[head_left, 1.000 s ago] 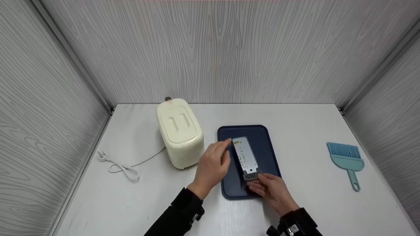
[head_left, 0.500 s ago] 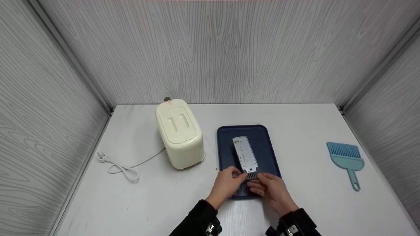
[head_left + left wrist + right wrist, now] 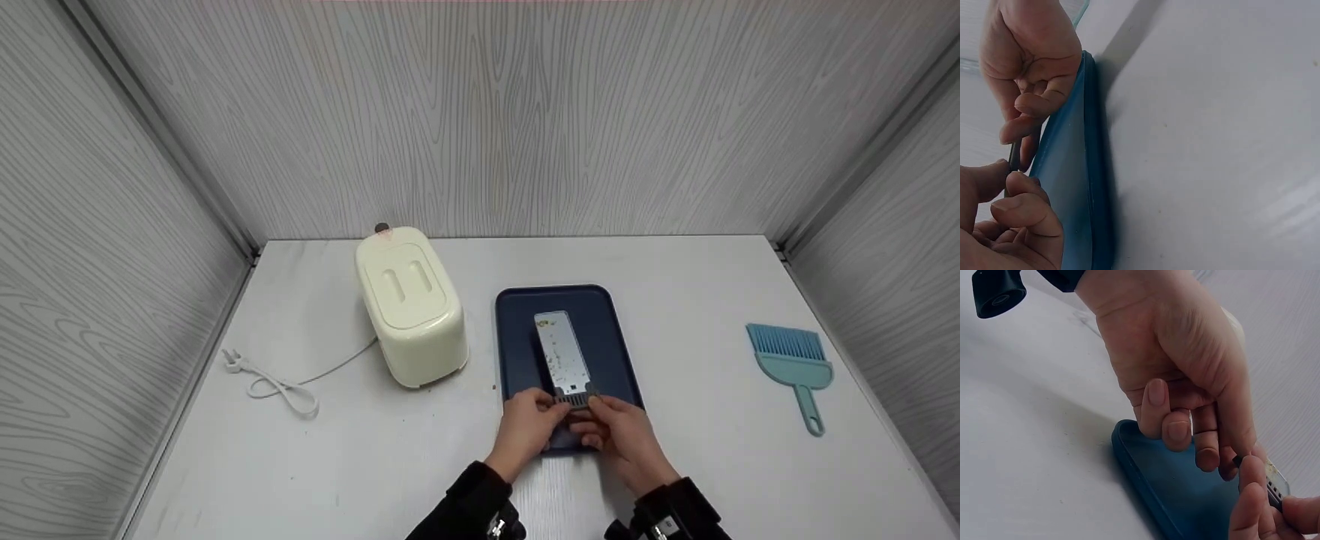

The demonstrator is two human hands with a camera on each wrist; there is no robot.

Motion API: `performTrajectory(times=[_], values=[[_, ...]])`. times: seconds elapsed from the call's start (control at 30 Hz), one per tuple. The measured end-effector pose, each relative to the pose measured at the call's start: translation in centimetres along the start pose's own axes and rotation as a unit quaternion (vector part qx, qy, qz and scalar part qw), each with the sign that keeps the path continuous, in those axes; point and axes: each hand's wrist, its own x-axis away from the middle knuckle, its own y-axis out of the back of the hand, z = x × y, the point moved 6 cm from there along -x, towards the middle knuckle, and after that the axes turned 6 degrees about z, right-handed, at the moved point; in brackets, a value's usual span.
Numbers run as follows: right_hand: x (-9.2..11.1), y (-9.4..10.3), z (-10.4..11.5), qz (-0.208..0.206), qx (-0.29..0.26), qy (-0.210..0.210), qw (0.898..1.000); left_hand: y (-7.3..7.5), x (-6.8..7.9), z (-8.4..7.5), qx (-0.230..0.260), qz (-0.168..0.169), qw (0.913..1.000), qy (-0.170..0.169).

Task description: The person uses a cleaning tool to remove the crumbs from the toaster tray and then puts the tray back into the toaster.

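Above the table (image 3: 712,315), left fingers (image 3: 534,396) and right fingers (image 3: 588,429) pinch the panel's (image 3: 563,352) near end.

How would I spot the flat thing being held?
Find the navy rectangular tray on the white table. Over it, the left hand and right hand pinch a narrow silvery panel. Its speckles and dark slotted end set it apart from the plain tray.

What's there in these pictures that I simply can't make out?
- Head view: the underside of the pale panel, turned away from the camera.
- Head view: what the yellowish marks on it are; too small.
- Head view: the blue tray's near left corner, behind the left hand.
- Head view: where the cord meets the cream appliance, hidden by its body.
- Right wrist view: most of the left hand, cut off by the frame.
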Motion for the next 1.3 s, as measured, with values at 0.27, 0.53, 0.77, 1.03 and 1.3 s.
performTrajectory(times=[0.27, 0.53, 0.77, 1.03, 1.3], values=[[-0.1, 0.0, -0.3, 0.001, 0.001, -0.005, 1.0, -0.4, 0.2, 0.7, 0.107, 0.021, 0.9929, 0.048], [0.2, -0.3, -0.2, 0.005, 0.007, -0.007, 1.0, -0.4, 0.8, 0.7, 0.236, 0.049, 0.9679, 0.072], [0.1, -0.5, -0.3, 0.005, 0.027, -0.001, 1.0, -0.2, 0.8, 0.9, 0.288, 0.042, 0.9537, 0.075], [0.3, -0.9, -0.4, 0.017, 0.029, 0.003, 0.999, 0.1, 0.4, 1.2, 0.321, 0.038, 0.9433, 0.077], [0.5, -1.7, -0.8, 0.039, 0.028, -0.009, 0.999, 0.6, 0.3, 1.5, 0.319, -0.004, 0.9451, 0.071]])
